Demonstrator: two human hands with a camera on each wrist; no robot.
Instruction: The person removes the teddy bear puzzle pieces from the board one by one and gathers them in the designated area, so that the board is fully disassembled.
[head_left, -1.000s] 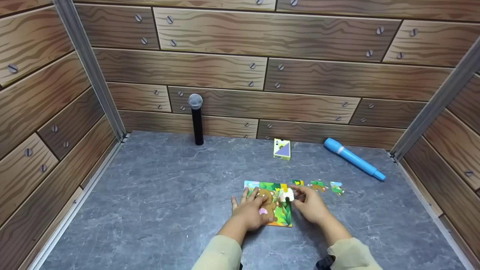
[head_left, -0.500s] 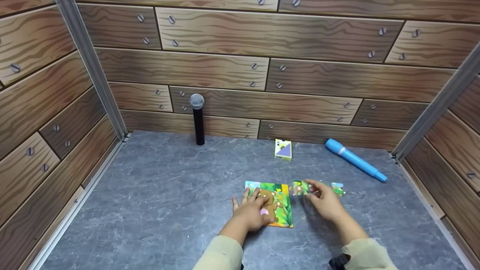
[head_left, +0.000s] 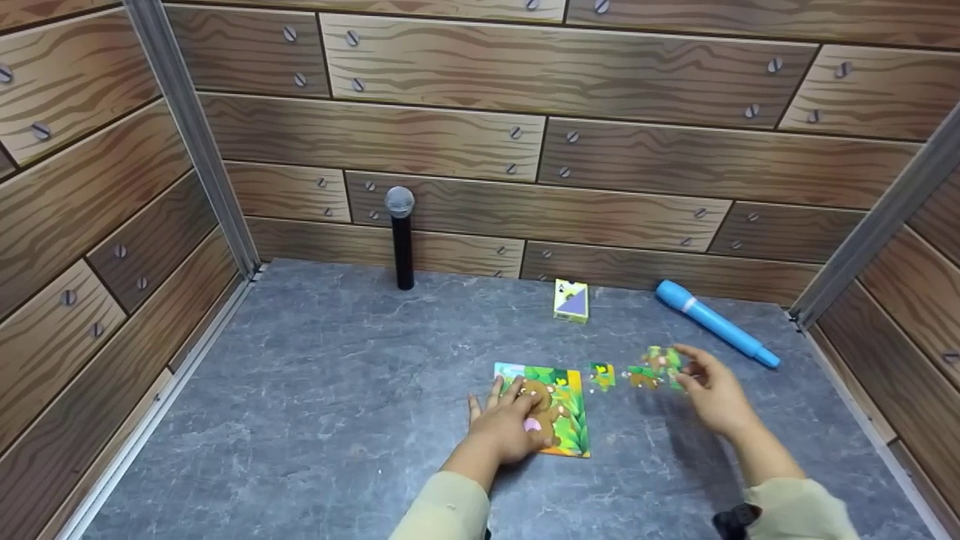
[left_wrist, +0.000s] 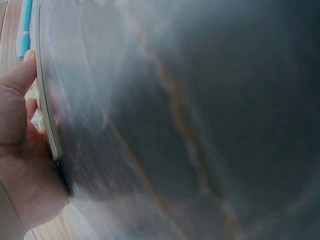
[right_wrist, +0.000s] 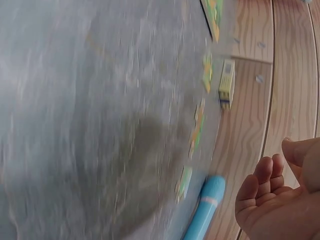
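A bright bear-picture jigsaw puzzle (head_left: 574, 420) lies on the grey table. Spread over its left part is my left hand (head_left: 504, 426), pressing it with straight fingers. The left wrist view shows that hand (left_wrist: 22, 150) beside the puzzle's edge (left_wrist: 47, 100). My right hand (head_left: 712, 390) is out to the right, pinching a green and brown puzzle piece (head_left: 660, 358) between thumb and fingers. Under and beside it lie loose pieces: one with a yellow shape (head_left: 602, 375), and a brown-and-green one (head_left: 642, 377). A third loose piece (right_wrist: 184, 184) shows in the right wrist view, where the held piece is hidden.
A yellow and purple card box (head_left: 571, 301) lies behind the puzzle. Farther right is a blue microphone-shaped stick (head_left: 716, 324), lying slanted. A black microphone (head_left: 403, 244) stands upright near the back wall. Wood-patterned walls (head_left: 450, 139) enclose the table's back and sides.
My right hand has carried the piece from the puzzle's right edge rightward over the loose pieces, turning it from its white back to its picture side. The left hand stays on the puzzle.
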